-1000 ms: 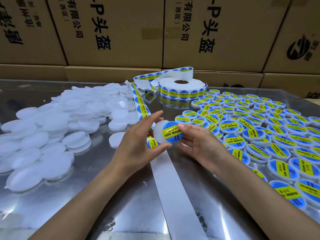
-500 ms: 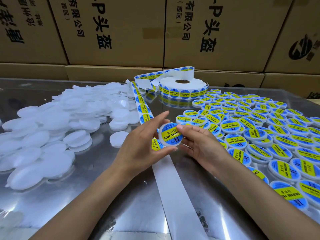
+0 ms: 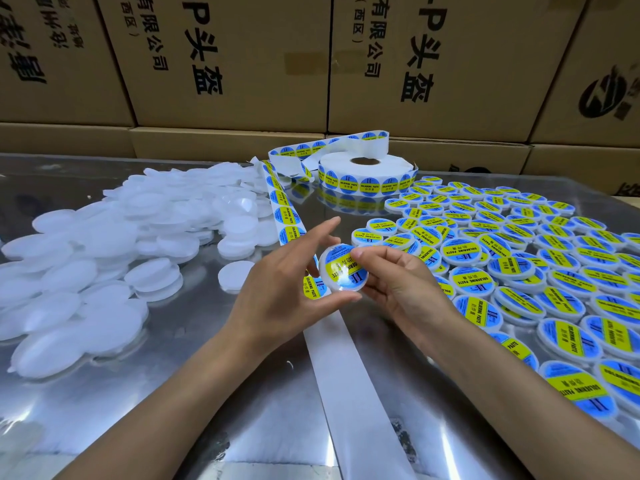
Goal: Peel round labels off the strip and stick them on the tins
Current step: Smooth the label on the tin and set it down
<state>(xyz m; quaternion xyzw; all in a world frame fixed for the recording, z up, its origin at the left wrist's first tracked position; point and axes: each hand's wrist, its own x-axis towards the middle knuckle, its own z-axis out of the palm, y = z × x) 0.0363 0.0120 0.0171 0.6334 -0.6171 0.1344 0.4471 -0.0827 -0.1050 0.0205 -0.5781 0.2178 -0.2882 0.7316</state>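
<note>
The lower part of the label (image 3: 341,268) on the held tin (image 3: 337,277) is washed out by glare, and its upper right is covered by the right hand's thumb (image 3: 372,254). The strip (image 3: 289,216) is hidden where it passes behind the left hand (image 3: 277,289). The cardboard boxes (image 3: 225,57) are cut off by the top edge, the labelled tins (image 3: 519,271) by the right edge. Print on the farthest tins is too small to be read.

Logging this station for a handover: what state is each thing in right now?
Held tin: labelled, gripped by both hands above the table.
Left hand: holds the tin's edge.
Right hand: thumb presses the label.
Label strip: labels on its far part, near part bare backing.
Label roll: partly unwound, lying flat.
Plain white tins: unlabelled, heaped at left.
Labelled tins: done, spread at right.
</note>
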